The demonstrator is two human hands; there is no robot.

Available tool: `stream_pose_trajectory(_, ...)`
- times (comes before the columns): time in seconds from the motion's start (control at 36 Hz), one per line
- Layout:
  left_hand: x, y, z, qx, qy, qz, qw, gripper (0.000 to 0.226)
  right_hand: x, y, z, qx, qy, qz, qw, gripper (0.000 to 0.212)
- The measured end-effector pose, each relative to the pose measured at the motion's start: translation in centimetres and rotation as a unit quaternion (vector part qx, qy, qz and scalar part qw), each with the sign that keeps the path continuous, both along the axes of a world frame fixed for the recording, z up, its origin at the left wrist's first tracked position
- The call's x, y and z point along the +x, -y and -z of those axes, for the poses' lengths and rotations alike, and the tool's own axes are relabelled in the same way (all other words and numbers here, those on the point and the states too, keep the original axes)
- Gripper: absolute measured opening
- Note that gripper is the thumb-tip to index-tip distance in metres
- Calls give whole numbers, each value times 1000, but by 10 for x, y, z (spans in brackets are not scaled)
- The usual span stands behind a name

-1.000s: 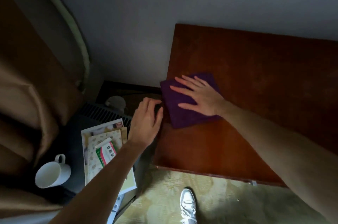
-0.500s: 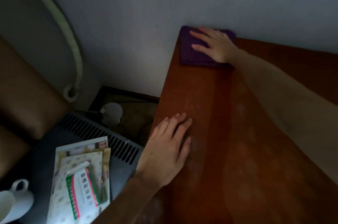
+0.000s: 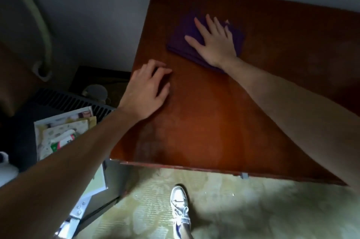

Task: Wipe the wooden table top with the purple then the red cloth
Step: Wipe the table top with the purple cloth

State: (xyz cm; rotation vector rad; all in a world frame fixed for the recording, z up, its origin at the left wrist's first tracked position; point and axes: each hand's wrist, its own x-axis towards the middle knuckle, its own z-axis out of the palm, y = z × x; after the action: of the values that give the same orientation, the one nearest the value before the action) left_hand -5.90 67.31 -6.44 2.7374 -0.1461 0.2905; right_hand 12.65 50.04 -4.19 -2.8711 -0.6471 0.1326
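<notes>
Pressing purple cloth [image 3: 181, 43] flat, right hand [image 3: 214, 43] | left hand [image 3: 146, 92] curled, empty | red cloth unseen

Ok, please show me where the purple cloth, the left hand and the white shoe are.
purple cloth [image 3: 180, 41], head view, on its bare left part.
left hand [image 3: 145, 93], head view, on the back of the hand.
white shoe [image 3: 180, 206], head view, on the laces.

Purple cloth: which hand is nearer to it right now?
Right. The right hand lies flat on the purple cloth, pressing it to the table top. The left hand rests on bare wood, apart from the cloth.
</notes>
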Motion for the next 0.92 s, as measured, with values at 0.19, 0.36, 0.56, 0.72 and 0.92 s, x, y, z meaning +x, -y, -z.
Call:
stream_pose_trajectory(0.19,-31,19,-12,5,17,45,999,25,-183,89,19,-1,58,14,998,82)
stream_pose_trajectory(0.36,-48,35,-18,-29,-3,19,999,19,-275,123,21,-47,67,-57,995,82)
stream_pose_trajectory(0.56,-39,51,-29,8,-31,105,994,35,-226,141,10,-56,39,-198,978,81)
stream_pose_trajectory(0.72,-25,68,-22,-27,-31,63,997,42,-150,149,8,-35,19,-281,959,73)
stream_pose_trajectory(0.92,-7,86,-11,-61,-20,24,998,47,5,143,3,-55,26,-291,955,70)
